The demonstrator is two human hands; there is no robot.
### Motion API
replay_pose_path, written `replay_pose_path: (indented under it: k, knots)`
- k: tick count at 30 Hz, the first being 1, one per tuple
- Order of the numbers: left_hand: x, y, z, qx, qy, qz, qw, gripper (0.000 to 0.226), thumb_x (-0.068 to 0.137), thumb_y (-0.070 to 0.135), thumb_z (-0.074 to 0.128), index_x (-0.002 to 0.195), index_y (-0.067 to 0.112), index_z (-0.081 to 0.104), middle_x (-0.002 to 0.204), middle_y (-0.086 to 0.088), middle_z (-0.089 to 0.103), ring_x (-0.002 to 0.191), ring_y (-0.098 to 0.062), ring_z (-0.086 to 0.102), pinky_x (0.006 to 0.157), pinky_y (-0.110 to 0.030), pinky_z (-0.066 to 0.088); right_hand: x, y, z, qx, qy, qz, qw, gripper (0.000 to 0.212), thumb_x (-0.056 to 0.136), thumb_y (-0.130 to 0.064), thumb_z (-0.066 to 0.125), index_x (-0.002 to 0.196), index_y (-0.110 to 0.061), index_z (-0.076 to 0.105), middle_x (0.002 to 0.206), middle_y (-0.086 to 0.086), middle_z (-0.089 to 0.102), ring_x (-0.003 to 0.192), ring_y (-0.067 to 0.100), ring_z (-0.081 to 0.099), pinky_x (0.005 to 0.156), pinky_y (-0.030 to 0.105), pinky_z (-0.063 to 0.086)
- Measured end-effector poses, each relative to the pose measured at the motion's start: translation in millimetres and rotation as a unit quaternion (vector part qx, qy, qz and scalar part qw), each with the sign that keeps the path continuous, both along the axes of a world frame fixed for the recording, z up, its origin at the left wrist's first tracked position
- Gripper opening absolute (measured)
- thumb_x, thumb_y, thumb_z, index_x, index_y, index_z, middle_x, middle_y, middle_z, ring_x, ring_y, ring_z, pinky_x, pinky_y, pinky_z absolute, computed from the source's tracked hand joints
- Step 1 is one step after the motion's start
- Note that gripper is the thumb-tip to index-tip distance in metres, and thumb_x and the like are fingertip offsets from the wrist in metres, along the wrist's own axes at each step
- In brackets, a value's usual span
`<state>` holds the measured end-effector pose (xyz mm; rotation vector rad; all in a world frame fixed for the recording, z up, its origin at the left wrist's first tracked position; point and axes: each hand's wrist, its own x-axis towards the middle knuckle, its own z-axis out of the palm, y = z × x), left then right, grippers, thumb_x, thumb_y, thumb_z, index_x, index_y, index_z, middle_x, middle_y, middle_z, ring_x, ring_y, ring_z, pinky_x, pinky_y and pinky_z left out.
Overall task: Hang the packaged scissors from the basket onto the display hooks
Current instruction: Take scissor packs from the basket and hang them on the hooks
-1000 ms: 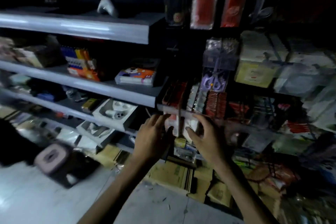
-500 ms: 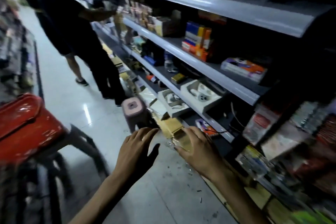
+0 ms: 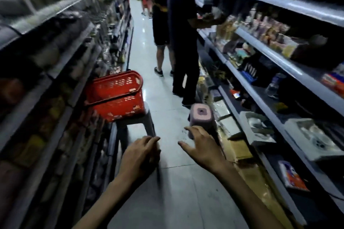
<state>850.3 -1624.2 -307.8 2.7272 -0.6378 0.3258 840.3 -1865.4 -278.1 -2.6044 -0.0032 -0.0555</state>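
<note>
Presumably the packaged scissors are lying inside the red basket (image 3: 115,96), though its contents are not showing; it is sitting on a grey stool (image 3: 138,120) at the aisle's left. Such packs are likely handling light, stiff and slick, best pinched at the top edge by the hang hole. The left hand (image 3: 141,154) and right hand (image 3: 202,148) are reaching forward, fingers loosely spread, holding nothing. People (image 3: 181,24) are standing along the tiled floor (image 3: 167,201) between stocked shelves (image 3: 260,48).

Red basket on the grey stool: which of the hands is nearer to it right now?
Left. The left hand is below the red basket, by a leg of the grey stool; the right hand is farther off to the right, in front of the pink stool.
</note>
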Motion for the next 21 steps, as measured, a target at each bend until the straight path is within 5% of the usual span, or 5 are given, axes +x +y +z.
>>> replay_pose_path:
  k: [4,17,21]
  knots:
    - [31,68,-13,0.034,0.001,0.038,0.999,0.041,0.090,0.040,0.055,0.124,0.021,0.070,0.107,0.000,0.072,0.086,-0.028,0.071,0.064,-0.038,0.058,47,67,-6,-0.032,-0.002,0.058,0.998,0.068,0.087,-0.065,0.052,0.141,-0.025,0.054,0.138,-0.003,0.057,0.128,0.021,0.055,0.107,0.042,0.046]
    - [151,174,-51,0.044,0.054,0.147,0.987,0.039,0.085,0.033,0.076,0.121,0.021,0.070,0.104,-0.002,0.071,0.087,-0.028,0.070,0.069,-0.039,0.055,185,166,-51,-0.054,0.042,0.112,0.991,0.055,0.092,-0.049,0.063,0.141,-0.024,0.056,0.137,-0.001,0.060,0.123,0.022,0.059,0.102,0.040,0.048]
    - [216,191,-55,0.055,0.046,0.165,0.984,0.039,0.089,0.041,0.059,0.123,0.024,0.067,0.106,-0.001,0.069,0.091,-0.029,0.068,0.072,-0.043,0.054,253,183,-64,-0.045,0.039,0.131,0.990,0.054,0.092,-0.048,0.064,0.140,-0.025,0.056,0.136,-0.001,0.060,0.122,0.022,0.059,0.100,0.039,0.049]
